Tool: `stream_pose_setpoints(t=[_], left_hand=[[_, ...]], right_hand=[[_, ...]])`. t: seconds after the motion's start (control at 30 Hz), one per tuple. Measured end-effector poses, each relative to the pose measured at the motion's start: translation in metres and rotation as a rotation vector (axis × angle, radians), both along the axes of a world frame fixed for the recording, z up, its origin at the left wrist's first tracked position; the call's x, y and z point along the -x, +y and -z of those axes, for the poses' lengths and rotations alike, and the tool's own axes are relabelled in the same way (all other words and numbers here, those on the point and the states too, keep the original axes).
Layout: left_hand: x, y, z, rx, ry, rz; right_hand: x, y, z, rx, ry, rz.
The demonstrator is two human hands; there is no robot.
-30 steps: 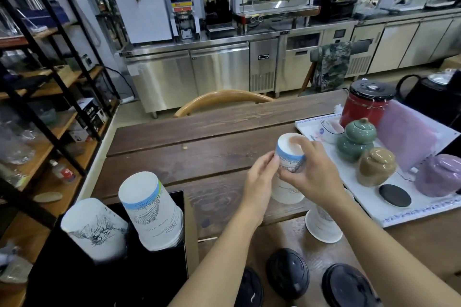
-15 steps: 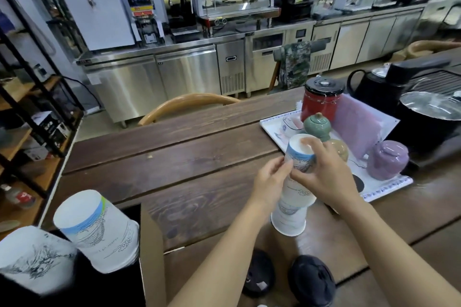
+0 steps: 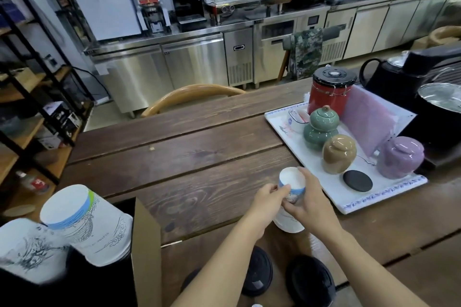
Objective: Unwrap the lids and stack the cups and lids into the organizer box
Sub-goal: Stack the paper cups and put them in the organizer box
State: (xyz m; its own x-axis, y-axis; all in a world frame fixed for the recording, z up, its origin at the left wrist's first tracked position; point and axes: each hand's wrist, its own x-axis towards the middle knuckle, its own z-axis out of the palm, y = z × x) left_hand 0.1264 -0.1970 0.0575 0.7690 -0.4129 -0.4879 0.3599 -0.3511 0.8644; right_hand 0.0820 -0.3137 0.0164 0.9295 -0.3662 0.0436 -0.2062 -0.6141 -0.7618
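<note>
A short stack of upside-down white paper cups (image 3: 291,189) with a blue band stands on the wooden table (image 3: 189,157). My right hand (image 3: 310,203) grips its right side and my left hand (image 3: 268,200) pinches its left side. Two black lids (image 3: 258,274) (image 3: 310,280) lie on the table near my forearms. At the lower left, the dark cardboard organizer box (image 3: 147,252) holds two stacks of upside-down cups (image 3: 84,224) (image 3: 27,249).
A white tray (image 3: 354,197) at right carries green, tan and purple ceramic jars, a black coaster and a red canister. Black kettles and a steel pot stand at the far right. A wooden chair back sits across the table. Shelving lines the left.
The cup stack has become shorter as the top cup slid down onto the ones below, with both hands following it. The camera view shifted so the tray sits further in frame.
</note>
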Motion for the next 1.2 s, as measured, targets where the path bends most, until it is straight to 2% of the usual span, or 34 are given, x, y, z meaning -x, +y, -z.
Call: stream_pose_setpoints(t=[0.07,0.17,0.4,0.57,0.77,1.0,1.2], left_hand=[[0.000,0.000,0.000,0.002,0.001,-0.006],[0.004,0.002,0.002,-0.001,0.011,0.009],[0.010,0.017,-0.008,0.049,0.008,-0.004],[0.011,0.040,-0.029,0.131,-0.106,-0.074],[0.017,0.088,-0.076,0.222,-0.281,-0.245],[0.032,0.169,-0.144,0.231,-0.527,-0.383],[0.043,0.238,-0.174,0.261,-0.644,-0.499]], right_hand=[[0.003,-0.002,0.006,-0.201,0.027,-0.005],[0.009,-0.001,0.014,-0.310,0.064,0.004],[0.014,0.008,0.007,-0.280,0.011,0.048],[0.009,0.028,-0.027,-0.223,-0.069,0.012],[-0.008,0.073,-0.076,-0.203,-0.166,-0.098],[-0.024,0.149,-0.139,-0.273,-0.305,-0.291],[-0.037,0.218,-0.176,-0.307,-0.369,-0.480]])
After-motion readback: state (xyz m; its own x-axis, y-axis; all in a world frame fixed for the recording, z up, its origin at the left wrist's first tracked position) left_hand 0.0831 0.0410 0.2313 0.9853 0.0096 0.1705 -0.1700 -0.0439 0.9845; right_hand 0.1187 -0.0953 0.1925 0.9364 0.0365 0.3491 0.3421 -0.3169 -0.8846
